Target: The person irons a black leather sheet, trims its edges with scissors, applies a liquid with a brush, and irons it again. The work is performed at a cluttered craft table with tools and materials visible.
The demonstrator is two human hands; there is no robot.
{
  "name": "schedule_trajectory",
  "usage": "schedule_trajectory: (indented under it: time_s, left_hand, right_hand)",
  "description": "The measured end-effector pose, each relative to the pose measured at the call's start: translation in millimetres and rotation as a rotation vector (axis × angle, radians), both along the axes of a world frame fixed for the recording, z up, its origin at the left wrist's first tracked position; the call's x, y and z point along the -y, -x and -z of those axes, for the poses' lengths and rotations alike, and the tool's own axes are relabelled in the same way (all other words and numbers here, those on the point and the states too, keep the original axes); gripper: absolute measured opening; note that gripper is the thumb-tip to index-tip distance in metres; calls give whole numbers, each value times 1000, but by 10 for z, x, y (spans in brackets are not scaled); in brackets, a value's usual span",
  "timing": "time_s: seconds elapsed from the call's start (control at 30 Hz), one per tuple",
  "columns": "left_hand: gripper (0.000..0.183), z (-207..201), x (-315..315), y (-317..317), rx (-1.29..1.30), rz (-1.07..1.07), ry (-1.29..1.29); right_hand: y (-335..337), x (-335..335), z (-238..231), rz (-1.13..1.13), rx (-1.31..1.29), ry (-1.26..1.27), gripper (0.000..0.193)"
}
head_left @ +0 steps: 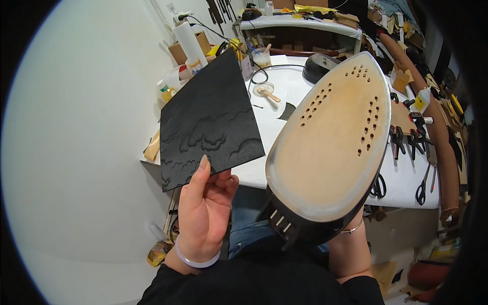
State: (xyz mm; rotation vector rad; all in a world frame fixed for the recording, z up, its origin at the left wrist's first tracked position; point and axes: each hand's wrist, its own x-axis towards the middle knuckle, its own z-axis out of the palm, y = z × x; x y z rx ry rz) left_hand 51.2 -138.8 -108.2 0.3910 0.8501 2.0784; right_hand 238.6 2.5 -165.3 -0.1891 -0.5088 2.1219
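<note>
My left hand (206, 203) pinches the lower edge of a black leather-like panel (203, 119), thumb on the front and fingers behind. Raised cloud shapes run across the panel's lower part; its upper part is smooth. To the right, a clothes iron (325, 152) is held up with its worn tan soleplate toward me, its pointed tip away from me and steam holes near the tip and sides. My right hand (357, 218) is behind the iron's body, so its grip is mostly hidden. The panel and the iron are apart, both raised above the white worktable (401, 190).
The iron's black base (319, 67) stands on the table, a cord beside it. Near it are a small dish (264, 90) with a wooden-handled brush and a jar (261, 57). Several black clamps (406, 137) and scissors (422, 188) lie at right. A white wall (86, 142) bounds the left.
</note>
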Motion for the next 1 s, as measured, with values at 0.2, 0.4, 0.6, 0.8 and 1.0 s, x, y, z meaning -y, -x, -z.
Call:
schedule_trajectory:
  time_s: [0.2,0.4,0.6,0.8,1.0]
  left_hand:
    - [20,-25,-17,-25,10,46,-2]
    - [20,-24,-15,-22,-22,55,12]
    - [18,-61,-26,-75,-135,-43,26]
    - [16,-10,22,-128,-289,-243,-29]
    - [26,80,-48,-250,-371,-310,-190]
  right_hand:
    - [-14,18,-63,-15,4,27,56]
    - [-12,29,-66,-25,16,39,56]
    - [-12,50,-82,-34,20,42,56]
    - [-23,61,-93,-42,27,47,56]
    - [5,67,-106,-49,27,61,56]
